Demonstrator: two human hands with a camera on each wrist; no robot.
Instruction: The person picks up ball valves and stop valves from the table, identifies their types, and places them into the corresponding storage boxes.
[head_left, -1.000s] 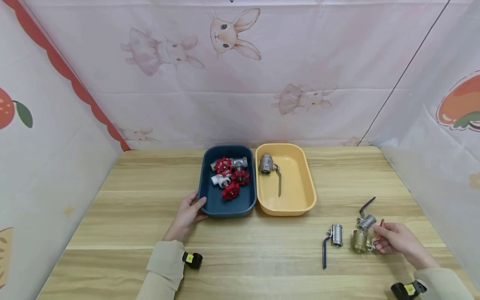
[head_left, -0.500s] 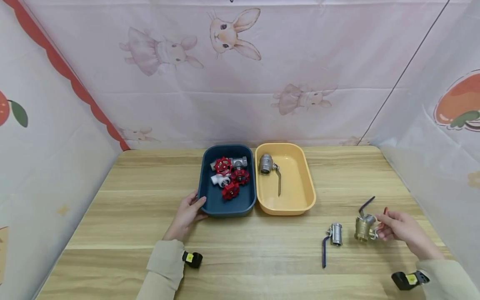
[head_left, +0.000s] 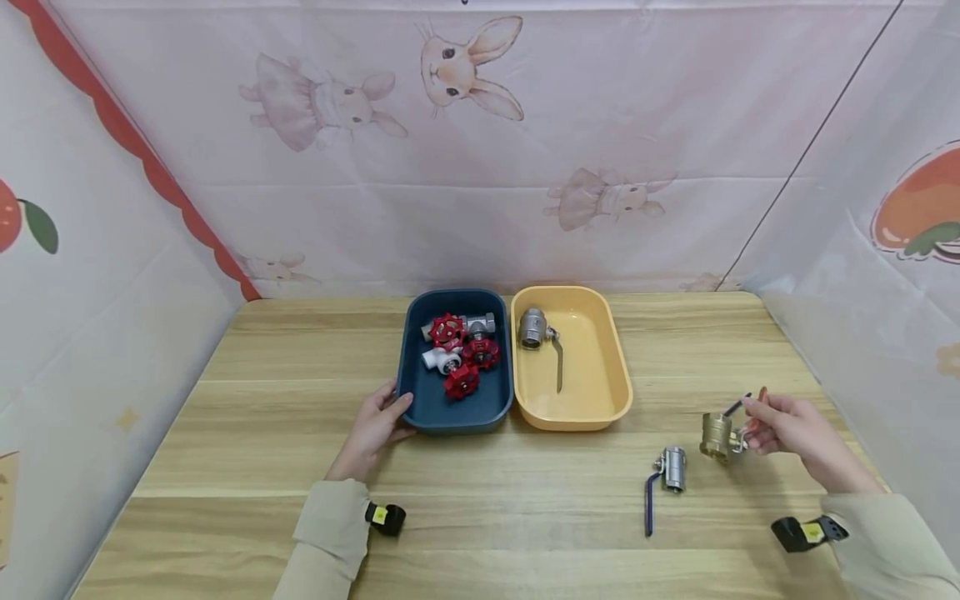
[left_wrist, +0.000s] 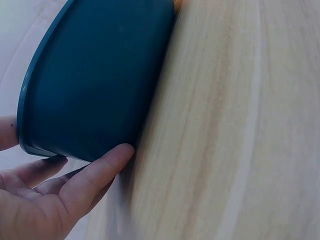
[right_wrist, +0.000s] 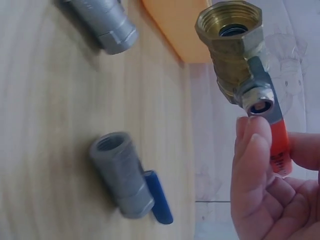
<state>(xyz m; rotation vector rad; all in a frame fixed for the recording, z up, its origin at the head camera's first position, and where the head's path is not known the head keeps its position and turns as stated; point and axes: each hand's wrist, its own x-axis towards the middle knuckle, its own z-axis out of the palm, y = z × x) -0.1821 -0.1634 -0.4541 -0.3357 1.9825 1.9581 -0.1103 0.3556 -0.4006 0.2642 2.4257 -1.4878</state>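
My right hand (head_left: 787, 433) pinches the red lever of a brass ball valve (head_left: 716, 437), held above the table; in the right wrist view its threaded opening (right_wrist: 230, 25) faces up. Behind it is a silver ball valve (right_wrist: 122, 175) with a blue lever, largely hidden in the head view. Another silver ball valve (head_left: 674, 469) with a blue lever lies to the left. With the thumb over the rim and fingers against the outer wall, my left hand (head_left: 372, 429) holds the near left corner of the dark blue bin (left_wrist: 100, 75).
Several red-handwheel valves (head_left: 461, 382) lie in the blue bin. Right beside it stands a yellow bin (head_left: 573, 421) containing one silver ball valve (head_left: 533, 329) with a grey lever. A printed cloth wall (head_left: 480, 242) rises at the table's back edge.
The brass ball valve has risen off the table in my right hand and moved away from me, now covering most of the silver valve behind it. My left hand and both bins stay put.
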